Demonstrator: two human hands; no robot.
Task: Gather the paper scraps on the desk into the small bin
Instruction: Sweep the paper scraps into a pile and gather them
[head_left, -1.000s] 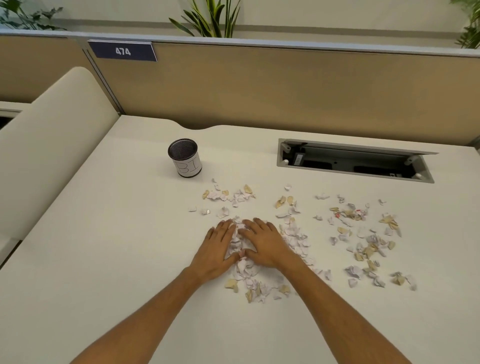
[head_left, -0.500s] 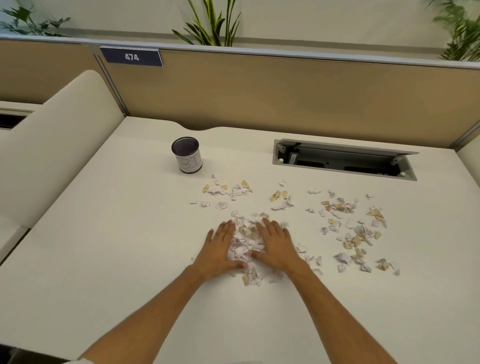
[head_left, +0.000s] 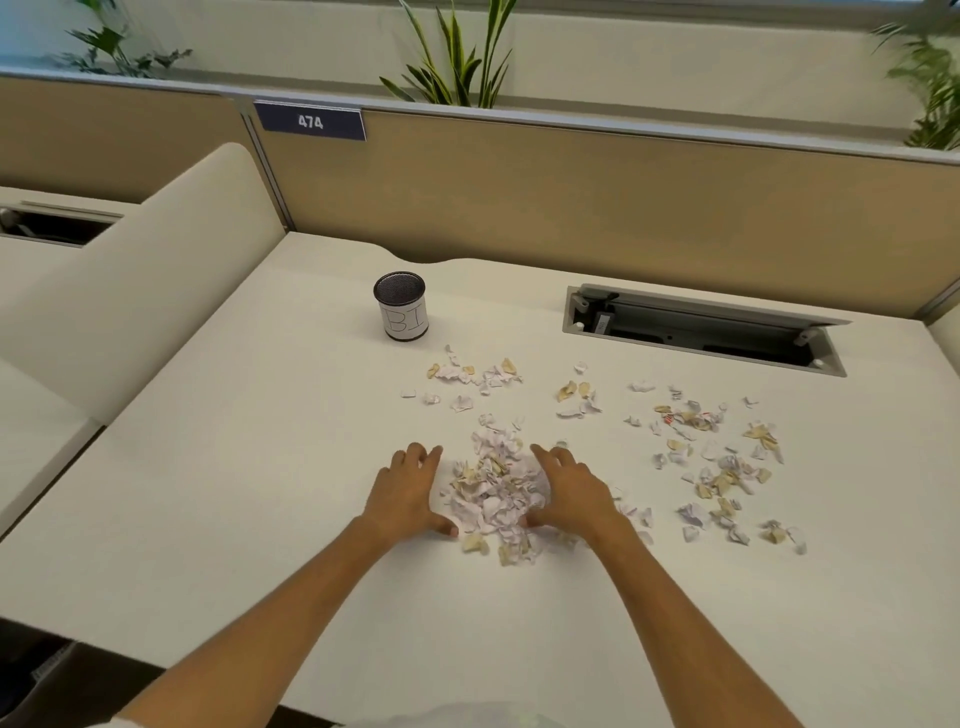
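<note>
scraps (head_left: 493, 488) between hands, bin (head_left: 400, 306) behind — left

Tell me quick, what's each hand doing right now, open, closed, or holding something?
Left hand: open, resting on the desk against the left side of the scrap pile.
Right hand: open, fingers loosely curved, against the pile's right side.

Counter (head_left: 218, 499): smooth, matt off-white laminate. Scraps (head_left: 493, 488) between the hands: crumpled paper, white and tan, matt. Bin (head_left: 400, 306) beyond the left hand: dark metal mesh with a white paper label wrapped round it. Partition (head_left: 571, 208) further beyond: tan cloth, matt, with a metal top rail.
</note>
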